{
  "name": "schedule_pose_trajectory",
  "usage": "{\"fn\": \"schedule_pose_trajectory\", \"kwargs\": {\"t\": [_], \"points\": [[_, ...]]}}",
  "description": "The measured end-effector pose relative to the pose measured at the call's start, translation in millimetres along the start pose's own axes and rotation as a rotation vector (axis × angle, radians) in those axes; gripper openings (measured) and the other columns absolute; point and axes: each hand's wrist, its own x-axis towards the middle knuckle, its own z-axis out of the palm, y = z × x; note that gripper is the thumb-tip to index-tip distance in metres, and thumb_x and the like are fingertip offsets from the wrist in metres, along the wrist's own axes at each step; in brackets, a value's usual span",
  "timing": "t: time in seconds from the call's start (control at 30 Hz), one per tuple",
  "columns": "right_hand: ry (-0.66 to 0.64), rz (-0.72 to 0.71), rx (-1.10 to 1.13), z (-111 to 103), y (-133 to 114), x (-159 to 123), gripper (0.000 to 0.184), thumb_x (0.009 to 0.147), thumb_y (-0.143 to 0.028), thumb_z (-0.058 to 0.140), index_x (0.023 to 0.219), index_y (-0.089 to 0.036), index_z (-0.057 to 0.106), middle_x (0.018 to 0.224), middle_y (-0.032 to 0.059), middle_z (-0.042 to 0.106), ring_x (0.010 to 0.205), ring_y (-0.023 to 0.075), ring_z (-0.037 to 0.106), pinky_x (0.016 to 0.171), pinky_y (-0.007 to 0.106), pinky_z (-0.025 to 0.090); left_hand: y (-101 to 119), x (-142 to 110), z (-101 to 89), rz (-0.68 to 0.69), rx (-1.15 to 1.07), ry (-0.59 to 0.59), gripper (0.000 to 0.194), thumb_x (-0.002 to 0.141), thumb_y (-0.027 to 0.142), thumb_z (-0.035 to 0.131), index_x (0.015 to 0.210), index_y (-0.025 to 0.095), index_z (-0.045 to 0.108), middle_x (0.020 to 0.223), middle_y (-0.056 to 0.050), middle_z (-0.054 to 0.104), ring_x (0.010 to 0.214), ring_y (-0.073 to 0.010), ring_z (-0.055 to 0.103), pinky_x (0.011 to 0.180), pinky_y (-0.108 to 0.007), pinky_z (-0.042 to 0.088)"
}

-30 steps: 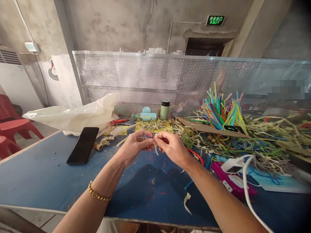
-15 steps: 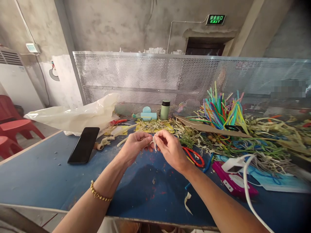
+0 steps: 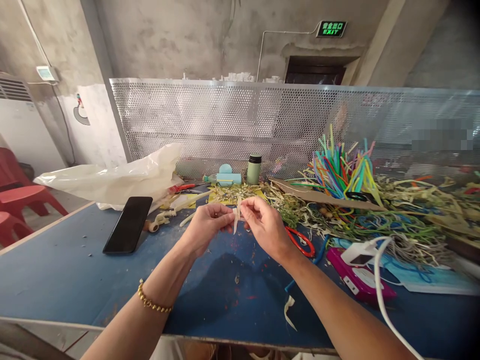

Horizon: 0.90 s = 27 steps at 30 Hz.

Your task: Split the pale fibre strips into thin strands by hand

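While your left hand (image 3: pixel 210 224) and right hand (image 3: pixel 265 227) pinch a thin pale strip (image 3: pixel 237 218) between fingertips above the table (image 3: pixel 71 280), tugging too hard could tear it or slip it loose.

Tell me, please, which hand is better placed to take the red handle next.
Probably the right hand: the red handle lies close beside its wrist, while the left hand is farther away. Both are busy at a pale strip.
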Motion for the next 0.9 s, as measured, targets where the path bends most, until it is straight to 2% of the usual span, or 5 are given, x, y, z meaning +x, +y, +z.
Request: {"fn": "schedule_pose_trajectory", "kwargs": {"t": [0.13, 0.2, 0.4, 0.57, 0.9], "points": [[0.208, -0.173, -0.219, -9.3, -3.4, 2.4, 0.020, 0.096, -0.033, 0.048, 0.087, -0.019, 0.058, 0.088, 0.0088, 0.063, 0.083, 0.0198, 0.059, 0.076, 0.032, 0.046, -2.1, 2.2, -4.2, -0.005, -0.078, 0.038, 0.022, 0.071, 0.031, 0.079, 0.069, 0.012, 0.067, 0.060, -0.002, 0.063, 0.055, -0.0093, 0.053, 0.056, -0.024, 0.037], [0.235, -0.222, -0.315, -11.4, -7.3, 0.9, 0.026, 0.096, -0.034, 0.048, 0.078, -0.019, 0.057, 0.079, 0.0073, 0.060, 0.077, 0.0189, 0.055, 0.075, 0.032, 0.044, -2.6, 3.2, -5.3, -0.007, -0.087, 0.058, 0.023, 0.071, 0.031, 0.078, 0.068, 0.012, 0.067, 0.060, -0.001, 0.062, 0.054, -0.0086, 0.051, 0.056, -0.023, 0.035], [-0.063, -0.055, -0.188, 1.3, -12.1, -7.8, 0.034, 0.090, -0.036, 0.056, 0.062, -0.019, 0.057, 0.060, 0.0014, 0.058, 0.056, 0.0133, 0.048, 0.055, 0.027, 0.036, -3.1, 3.5, -3.0, 0.002, -0.073, 0.091, 0.021, 0.070, 0.030, 0.078, 0.071, 0.011, 0.069, 0.059, 0.000, 0.059, 0.054, -0.0081, 0.047, 0.055, -0.024, 0.033], [-0.085, 0.005, -0.128, 8.0, -10.0, -9.1, 0.023, 0.085, -0.024, 0.055, 0.062, -0.019, 0.055, 0.061, 0.0001, 0.056, 0.056, 0.0124, 0.045, 0.054, 0.024, 0.035, -2.7, 3.5, -2.8, -0.045, -0.113, 0.107, 0.021, 0.065, 0.028, 0.080, 0.068, 0.011, 0.068, 0.058, 0.001, 0.057, 0.053, -0.0076, 0.046, 0.054, -0.023, 0.033], [-0.144, 0.056, -0.093, 5.9, -13.0, -9.1, 0.020, 0.084, -0.022, 0.053, 0.064, -0.019, 0.053, 0.059, -0.0012, 0.051, 0.055, 0.0116, 0.041, 0.052, 0.024, 0.031, -3.1, 2.4, 0.2, -0.047, -0.207, 0.160, 0.026, 0.059, 0.028, 0.085, 0.065, 0.011, 0.067, 0.059, 0.000, 0.062, 0.052, -0.0071, 0.051, 0.055, -0.022, 0.038]]}}
